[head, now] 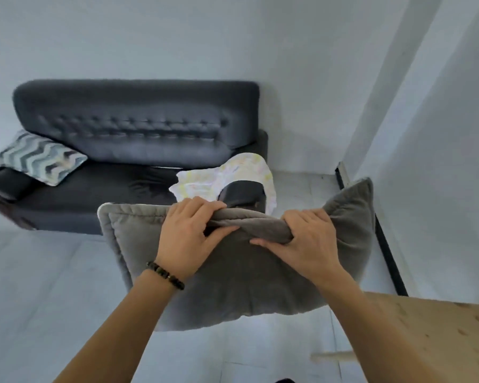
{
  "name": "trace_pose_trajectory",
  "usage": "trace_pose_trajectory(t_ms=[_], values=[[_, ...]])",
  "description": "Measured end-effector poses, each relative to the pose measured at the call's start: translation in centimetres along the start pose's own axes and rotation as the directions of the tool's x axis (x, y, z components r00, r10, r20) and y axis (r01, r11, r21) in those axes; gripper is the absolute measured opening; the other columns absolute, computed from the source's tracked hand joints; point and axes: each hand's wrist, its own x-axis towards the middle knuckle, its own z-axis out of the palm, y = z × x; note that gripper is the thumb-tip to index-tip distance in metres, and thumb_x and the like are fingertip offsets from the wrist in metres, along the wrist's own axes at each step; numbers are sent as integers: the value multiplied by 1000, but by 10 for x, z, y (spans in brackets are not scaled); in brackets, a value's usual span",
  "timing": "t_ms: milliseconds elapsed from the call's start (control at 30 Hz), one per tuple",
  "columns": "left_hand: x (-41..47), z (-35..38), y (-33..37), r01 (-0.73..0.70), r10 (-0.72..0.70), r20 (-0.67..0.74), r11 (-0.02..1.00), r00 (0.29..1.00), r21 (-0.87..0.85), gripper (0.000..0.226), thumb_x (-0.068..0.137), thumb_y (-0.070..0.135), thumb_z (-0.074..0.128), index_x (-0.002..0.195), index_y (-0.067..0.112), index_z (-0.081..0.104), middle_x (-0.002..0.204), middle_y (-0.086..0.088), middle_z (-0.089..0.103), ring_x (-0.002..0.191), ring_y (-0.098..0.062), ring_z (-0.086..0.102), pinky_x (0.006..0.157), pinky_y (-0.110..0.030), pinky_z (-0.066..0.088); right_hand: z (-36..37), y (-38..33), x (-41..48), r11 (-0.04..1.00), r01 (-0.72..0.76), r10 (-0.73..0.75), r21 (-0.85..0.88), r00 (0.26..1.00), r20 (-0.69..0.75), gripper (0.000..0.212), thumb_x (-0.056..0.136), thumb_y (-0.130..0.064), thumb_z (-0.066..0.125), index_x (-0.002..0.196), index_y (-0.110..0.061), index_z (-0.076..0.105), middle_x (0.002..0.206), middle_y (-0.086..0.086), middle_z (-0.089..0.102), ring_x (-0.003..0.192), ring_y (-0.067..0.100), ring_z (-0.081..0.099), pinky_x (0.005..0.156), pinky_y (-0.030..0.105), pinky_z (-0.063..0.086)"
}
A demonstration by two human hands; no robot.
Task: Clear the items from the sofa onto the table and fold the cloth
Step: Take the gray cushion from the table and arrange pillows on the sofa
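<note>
I hold a large grey velvet cushion [241, 283] in the air in front of the sofa, above the floor. My left hand [190, 230] and my right hand [306, 239] both grip its bunched top edge, side by side. Behind it stands the dark grey sofa [138, 134]. A pale patterned cloth [233, 175] is draped over the sofa's right armrest. A cushion with a wavy grey and teal pattern [39, 157] leans at the sofa's left end.
A light wooden table [440, 327] fills the lower right corner, partly under my right forearm. White walls stand behind and to the right, with a dark baseboard [387, 250] along the right wall. The floor is pale tile.
</note>
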Motion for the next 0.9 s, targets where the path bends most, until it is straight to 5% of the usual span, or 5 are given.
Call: trace_pose_trajectory(t_ms=[167, 400, 633, 733, 900], values=[[-76, -65, -156, 193, -199, 62, 977, 978, 93, 50, 88, 55, 54, 127, 23, 55, 118, 7, 59, 113, -14, 53, 110, -46, 33, 93, -136, 53, 999, 43, -45, 28, 998, 48, 43, 70, -60, 80, 70, -24, 57, 63, -6, 64, 55, 15, 58, 71, 34, 50], [-105, -121, -304, 296, -324, 151, 938, 934, 183, 89, 71, 56, 74, 145, 28, 35, 142, 6, 41, 140, -19, 31, 115, -54, 21, 184, -264, 121, 987, 127, -136, 97, 987, 90, 47, 68, -65, 76, 69, -23, 57, 62, -8, 62, 56, 13, 55, 71, 26, 39], [-67, -92, -439, 344, -371, 67, 905, 926, 251, 36, 71, 34, 74, 105, 32, 61, 86, 14, 53, 87, -15, 50, 86, -36, 24, 296, -302, 190, 962, 174, -192, 210, 979, 69, 45, 70, -63, 73, 70, -21, 56, 62, -7, 59, 58, 16, 53, 72, 27, 39], [-38, -73, -502, 349, -379, 50, 889, 924, 296, 32, 70, 22, 76, 98, 31, 62, 81, 14, 53, 82, -15, 50, 82, -37, 25, 368, -307, 235, 954, 157, -179, 256, 981, 67, 46, 71, -66, 66, 71, -21, 55, 63, -8, 56, 60, 15, 51, 72, 22, 30], [27, -79, -600, 395, -437, 18, 830, 899, 393, 31, 71, 14, 72, 97, 28, 64, 82, 12, 53, 82, -16, 48, 82, -39, 26, 472, -338, 332, 926, 57, -124, 374, 980, 158, 42, 72, -65, 66, 81, -24, 62, 75, -9, 63, 72, 16, 58, 80, 32, 40]])
